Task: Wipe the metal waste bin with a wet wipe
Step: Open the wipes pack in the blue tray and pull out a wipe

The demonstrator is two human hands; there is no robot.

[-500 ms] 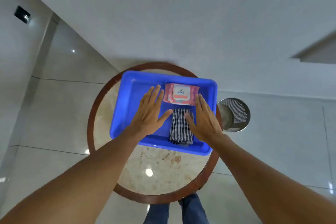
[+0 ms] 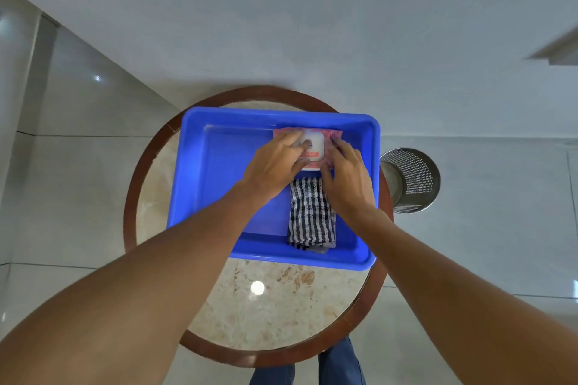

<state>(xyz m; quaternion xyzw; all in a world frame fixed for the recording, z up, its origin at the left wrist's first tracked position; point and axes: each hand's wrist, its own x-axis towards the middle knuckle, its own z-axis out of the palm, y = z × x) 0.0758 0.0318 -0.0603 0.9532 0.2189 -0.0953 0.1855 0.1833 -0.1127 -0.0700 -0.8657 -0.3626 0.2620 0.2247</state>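
Both hands are on the pink wet-wipe pack (image 2: 316, 147), which lies at the far side of the blue plastic tray (image 2: 219, 172) on the round marble-topped table (image 2: 281, 306). The left hand (image 2: 275, 162) lies over the pack's left part, fingers loosely curled onto the white label flap; the right hand (image 2: 347, 178) presses the pack's right edge with bent fingers. Whether either hand has pinched the flap cannot be told.

The pack looks soft and light, a thin film pouch that would buckle and slide on the smooth tray (so one hand should pin it while the other peels the flap by its free edge). A wipe would be limp, damp and easily torn.

The perforated metal waste bin (image 2: 413, 178) stands on the tiled floor just beside the table, to the person's right, untouched. It seems light and rigid, best steadied by its rim. A folded checked cloth (image 2: 309, 216) lies in the tray just nearer than the pack.
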